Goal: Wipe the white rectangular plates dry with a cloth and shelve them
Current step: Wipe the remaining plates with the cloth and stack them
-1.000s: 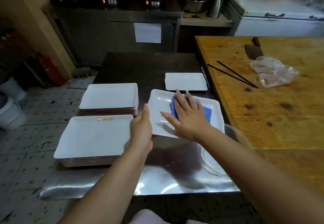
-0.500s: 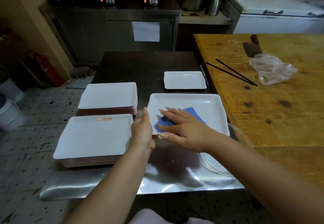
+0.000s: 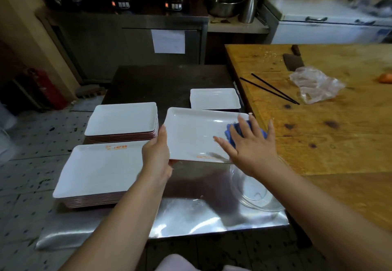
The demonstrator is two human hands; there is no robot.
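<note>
Now, held plate: a white rectangular plate [image 3: 197,135] is lifted over the steel table [image 3: 191,224], its near left corner gripped by the left hand [image 3: 157,156], thumb on top and the other fingers hidden beneath.
Plate writing: a short line of orange print runs along the near rim of the held plate; it is too small to read.
Cloth: a blue cloth [image 3: 239,130] lies on the right part of the held plate under the right hand [image 3: 252,145], whose fingers are spread flat and press it down.
Near stack: a pile of white plates [image 3: 95,169] with reddish undersides sits on the near left of the table; the top one carries an orange logo and text at its far edge, unreadable.
Far stack: a second pile of like plates [image 3: 123,120] stands just beyond the near one.
Single plate: a smaller white plate [image 3: 214,99] lies far of the held one, near the table's right edge.
Glass bowl: a clear bowl [image 3: 256,194] sits on the near right of the table; what it holds cannot be told.
Wooden table: on the right, a worn wooden top [image 3: 331,135] bears black chopsticks [image 3: 273,89], a crumpled clear plastic bag [image 3: 316,86] and a cleaver [image 3: 293,59].
Paper notice: a white sheet [image 3: 168,41] is fixed to the far steel cabinet; no writing can be made out.
Metal bowl: a steel bowl [image 3: 224,4] rests on the far shelf beside a metal bottle [image 3: 250,3].
</note>
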